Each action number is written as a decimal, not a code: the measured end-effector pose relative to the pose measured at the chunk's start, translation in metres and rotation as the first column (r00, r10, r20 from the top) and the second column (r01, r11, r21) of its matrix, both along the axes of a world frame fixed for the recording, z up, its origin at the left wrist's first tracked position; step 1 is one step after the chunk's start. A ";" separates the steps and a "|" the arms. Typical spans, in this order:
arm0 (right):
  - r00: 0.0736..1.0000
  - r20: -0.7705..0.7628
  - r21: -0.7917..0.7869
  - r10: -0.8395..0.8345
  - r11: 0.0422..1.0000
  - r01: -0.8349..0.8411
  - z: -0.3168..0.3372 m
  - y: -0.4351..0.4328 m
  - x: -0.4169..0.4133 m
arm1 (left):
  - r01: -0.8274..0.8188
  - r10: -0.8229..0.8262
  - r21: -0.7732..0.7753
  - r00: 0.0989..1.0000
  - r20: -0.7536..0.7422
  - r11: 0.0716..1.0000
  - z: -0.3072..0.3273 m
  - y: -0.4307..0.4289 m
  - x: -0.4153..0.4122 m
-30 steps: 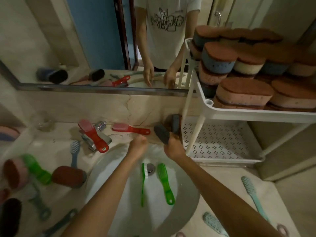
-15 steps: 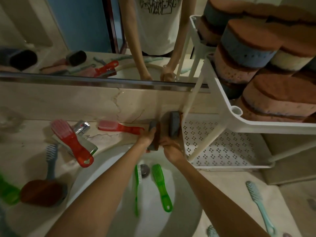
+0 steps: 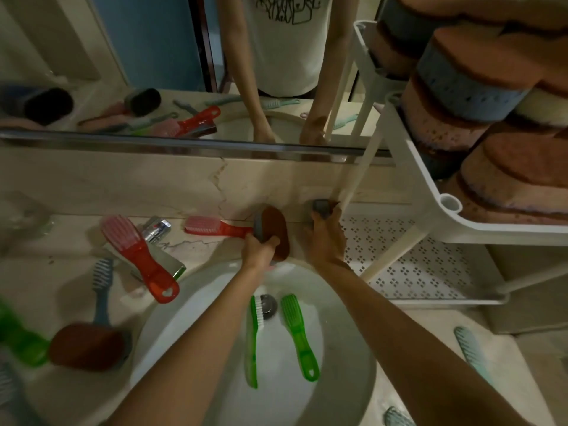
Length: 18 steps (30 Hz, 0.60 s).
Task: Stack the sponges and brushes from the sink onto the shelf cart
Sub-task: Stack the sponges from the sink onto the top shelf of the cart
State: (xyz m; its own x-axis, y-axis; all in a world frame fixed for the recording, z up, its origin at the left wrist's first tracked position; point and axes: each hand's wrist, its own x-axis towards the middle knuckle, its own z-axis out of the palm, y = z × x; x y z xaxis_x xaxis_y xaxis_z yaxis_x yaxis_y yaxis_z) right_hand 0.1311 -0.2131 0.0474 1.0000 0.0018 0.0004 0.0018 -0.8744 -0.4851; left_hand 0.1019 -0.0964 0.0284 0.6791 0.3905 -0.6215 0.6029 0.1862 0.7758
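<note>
Rust-brown, grey-backed sponge (image 3: pixel 274 230) in grip of left hand (image 3: pixel 259 252); grey sponge (image 3: pixel 321 206) in grip of right hand (image 3: pixel 325 239)

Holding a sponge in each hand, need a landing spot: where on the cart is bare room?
The perforated lower shelf is bare, between the white legs, just past the grey sponge in the right hand. The top shelf is crowded with stacked sponges.

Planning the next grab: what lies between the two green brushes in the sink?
The drain sits between the heads of the thin brush and the wide brush; below it, bare sink. Head view.
</note>
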 end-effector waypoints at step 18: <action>0.896 0.109 0.416 0.430 0.799 -0.434 0.113 -0.019 -0.086 | -0.117 0.424 -0.714 0.865 0.268 0.690 0.123 -0.002 -0.078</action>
State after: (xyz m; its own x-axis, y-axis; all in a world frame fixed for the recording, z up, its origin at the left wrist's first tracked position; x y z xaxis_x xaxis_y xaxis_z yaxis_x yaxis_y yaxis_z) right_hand 0.0450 -0.2320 0.1604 0.8956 0.4310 0.1103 0.3366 -0.4945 -0.8014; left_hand 0.0244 -0.0985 0.1518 0.8452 0.1934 -0.4983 0.1207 0.8392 0.5303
